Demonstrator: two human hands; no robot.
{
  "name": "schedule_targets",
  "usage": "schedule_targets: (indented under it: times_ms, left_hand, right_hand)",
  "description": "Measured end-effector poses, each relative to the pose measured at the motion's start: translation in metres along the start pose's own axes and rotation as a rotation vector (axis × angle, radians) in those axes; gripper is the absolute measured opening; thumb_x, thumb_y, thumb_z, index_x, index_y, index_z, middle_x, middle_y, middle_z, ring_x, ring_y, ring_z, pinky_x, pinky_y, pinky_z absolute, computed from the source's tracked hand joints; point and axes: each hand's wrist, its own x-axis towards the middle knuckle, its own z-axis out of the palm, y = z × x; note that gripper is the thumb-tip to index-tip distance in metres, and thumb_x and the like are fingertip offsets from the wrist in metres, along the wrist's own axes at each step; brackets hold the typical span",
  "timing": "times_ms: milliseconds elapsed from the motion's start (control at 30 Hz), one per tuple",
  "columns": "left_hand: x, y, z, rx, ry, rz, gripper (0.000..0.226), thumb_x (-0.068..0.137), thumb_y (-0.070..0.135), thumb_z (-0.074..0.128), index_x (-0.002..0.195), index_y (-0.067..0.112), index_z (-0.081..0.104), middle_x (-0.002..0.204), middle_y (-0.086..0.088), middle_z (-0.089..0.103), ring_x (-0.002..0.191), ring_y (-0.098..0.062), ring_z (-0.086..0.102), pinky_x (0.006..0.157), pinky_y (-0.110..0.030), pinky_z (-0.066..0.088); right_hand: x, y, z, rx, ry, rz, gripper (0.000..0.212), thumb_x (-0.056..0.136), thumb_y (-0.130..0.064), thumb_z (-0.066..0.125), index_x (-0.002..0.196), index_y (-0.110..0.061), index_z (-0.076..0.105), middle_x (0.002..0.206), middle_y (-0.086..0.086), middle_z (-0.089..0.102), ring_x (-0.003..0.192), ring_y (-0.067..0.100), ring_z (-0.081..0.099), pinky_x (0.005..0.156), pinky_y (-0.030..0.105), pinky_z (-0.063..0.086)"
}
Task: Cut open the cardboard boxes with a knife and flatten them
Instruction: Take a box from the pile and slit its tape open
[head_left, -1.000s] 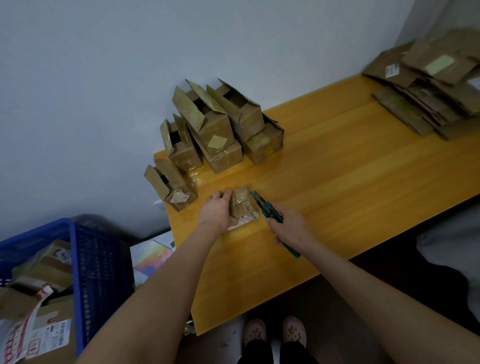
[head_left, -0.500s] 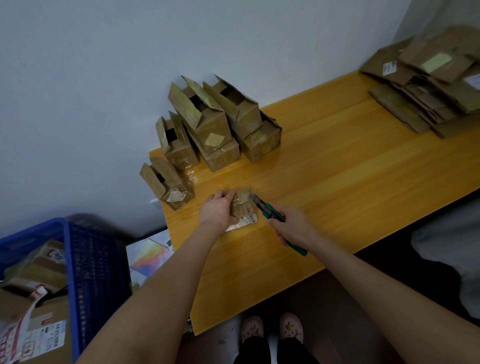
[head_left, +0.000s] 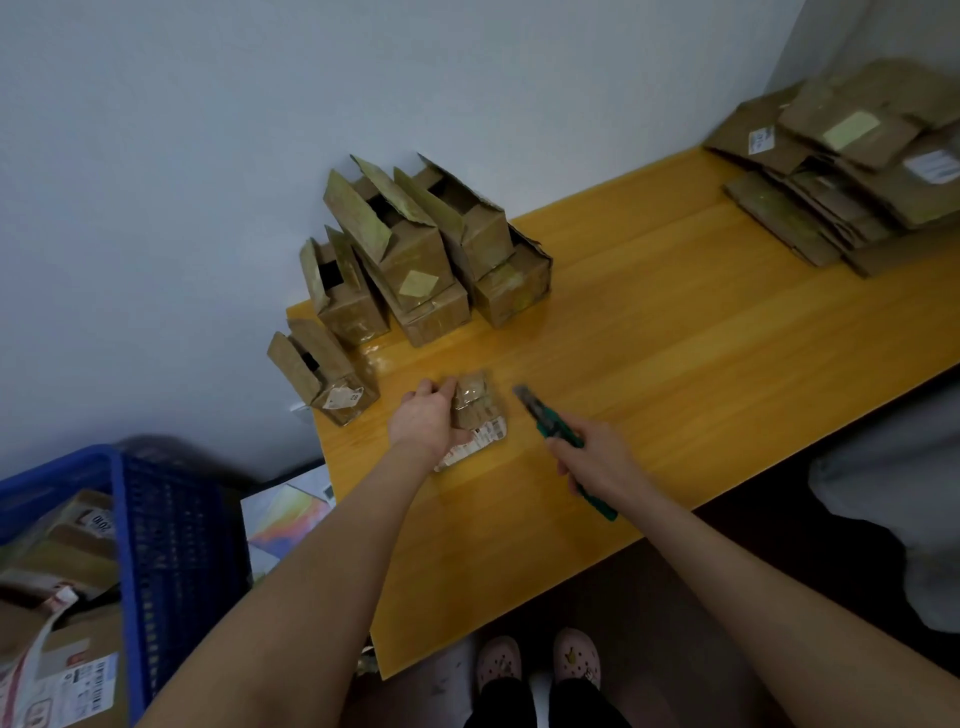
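With left grip (head_left: 423, 421), clasps small box (head_left: 475, 402) against the surface (head_left: 675, 338), likely to keep it from sliding under a blade. Clenches green knife (head_left: 545, 421) in right grip (head_left: 597, 460), tip just right of the box, not touching, seemingly poised to slit.

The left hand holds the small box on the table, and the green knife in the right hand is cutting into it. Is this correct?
Not quite: the head view shows the green knife in the right hand held apart from the small box, not cutting it. The left hand does hold the box on the table.
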Motion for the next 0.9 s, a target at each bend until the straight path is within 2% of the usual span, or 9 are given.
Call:
schedule_targets:
  times_ms: [133, 200, 367, 467, 567, 633, 700, 800, 900]
  left_hand:
    - [-0.005, -0.001, -0.003, 0.023, -0.013, -0.069, 0.090, 0.076, 0.066, 0.066, 0.147, 0.027, 0.027, 0.133, -0.007, 0.044, 0.122, -0.030, 0.044, 0.084, -0.040, 0.047]
    - [-0.007, -0.001, 0.000, 0.021, -0.019, -0.074, 0.091, 0.077, 0.067, 0.063, 0.149, 0.028, 0.023, 0.133, -0.007, 0.044, 0.121, -0.030, 0.046, 0.083, -0.039, 0.048]
    - [-0.009, -0.006, 0.009, -0.019, 0.040, -0.045, 0.079, 0.089, 0.061, 0.052, 0.153, 0.033, 0.013, 0.129, -0.007, 0.046, 0.106, -0.030, 0.060, 0.071, -0.036, 0.048]
    - [-0.010, -0.007, 0.011, -0.043, 0.063, -0.031, 0.076, 0.093, 0.057, 0.048, 0.154, 0.031, 0.010, 0.130, -0.009, 0.047, 0.104, -0.032, 0.061, 0.071, -0.037, 0.049]
    - [-0.010, -0.001, 0.009, -0.072, 0.053, -0.050, 0.074, 0.095, 0.051, 0.051, 0.153, 0.025, 0.013, 0.133, -0.011, 0.046, 0.108, -0.035, 0.060, 0.076, -0.039, 0.050]
    - [-0.011, 0.004, 0.008, -0.099, 0.034, -0.059, 0.072, 0.096, 0.045, 0.052, 0.152, 0.020, 0.016, 0.132, -0.013, 0.046, 0.110, -0.036, 0.058, 0.077, -0.040, 0.049]
    - [-0.010, 0.006, 0.007, -0.118, 0.010, -0.076, 0.066, 0.096, 0.039, 0.052, 0.149, 0.016, 0.022, 0.129, -0.015, 0.047, 0.110, -0.038, 0.058, 0.076, -0.040, 0.047]
    - [-0.006, 0.003, 0.005, -0.067, -0.014, -0.109, 0.054, 0.096, 0.031, 0.051, 0.141, 0.009, 0.031, 0.121, -0.016, 0.054, 0.107, -0.037, 0.059, 0.072, -0.037, 0.043]
    - [-0.002, 0.009, 0.004, 0.035, -0.020, -0.145, 0.044, 0.097, 0.017, 0.047, 0.137, 0.002, 0.035, 0.119, -0.016, 0.061, 0.108, -0.035, 0.061, 0.073, -0.036, 0.043]
  right_hand:
    - [0.037, 0.001, 0.009, -0.195, 0.084, 0.097, 0.054, 0.102, -0.020, 0.042, 0.153, -0.025, 0.023, 0.124, 0.008, 0.056, 0.089, 0.025, 0.060, 0.069, 0.037, 0.051]
    - [0.055, 0.003, 0.015, -0.356, 0.056, 0.162, 0.059, 0.100, -0.013, 0.041, 0.154, -0.024, 0.019, 0.129, 0.014, 0.047, 0.092, 0.027, 0.056, 0.070, 0.036, 0.050]
    - [0.075, 0.013, 0.025, -0.581, 0.031, 0.225, 0.063, 0.100, -0.013, 0.041, 0.155, -0.022, 0.012, 0.133, 0.017, 0.035, 0.111, 0.033, 0.047, 0.095, 0.037, 0.044]
    - [0.072, 0.004, 0.026, -0.676, 0.127, 0.111, 0.051, 0.102, -0.030, 0.041, 0.150, -0.019, 0.028, 0.136, 0.015, 0.039, 0.122, 0.031, 0.041, 0.098, 0.038, 0.039]
    - [0.065, -0.018, 0.044, -0.321, 0.069, 0.006, 0.050, 0.100, -0.041, 0.043, 0.140, -0.011, 0.046, 0.129, 0.013, 0.055, 0.117, 0.029, 0.053, 0.094, 0.038, 0.044]
    - [0.061, -0.030, 0.064, -0.078, -0.068, 0.098, 0.042, 0.099, -0.037, 0.047, 0.133, -0.011, 0.053, 0.121, 0.011, 0.063, 0.109, 0.030, 0.060, 0.094, 0.043, 0.049]
    - [0.061, -0.033, 0.078, 0.058, -0.076, 0.187, 0.030, 0.097, -0.028, 0.051, 0.122, -0.014, 0.060, 0.113, 0.014, 0.067, 0.100, 0.032, 0.065, 0.091, 0.049, 0.052]
    - [0.062, -0.038, 0.086, 0.049, 0.005, 0.174, 0.013, 0.093, -0.023, 0.054, 0.087, -0.020, 0.064, 0.094, 0.011, 0.070, 0.085, 0.030, 0.068, 0.080, 0.049, 0.057]
    - [0.060, -0.044, 0.089, -0.030, 0.045, 0.190, 0.019, 0.093, -0.024, 0.055, 0.086, -0.011, 0.067, 0.085, 0.010, 0.070, 0.078, 0.029, 0.068, 0.075, 0.046, 0.058]
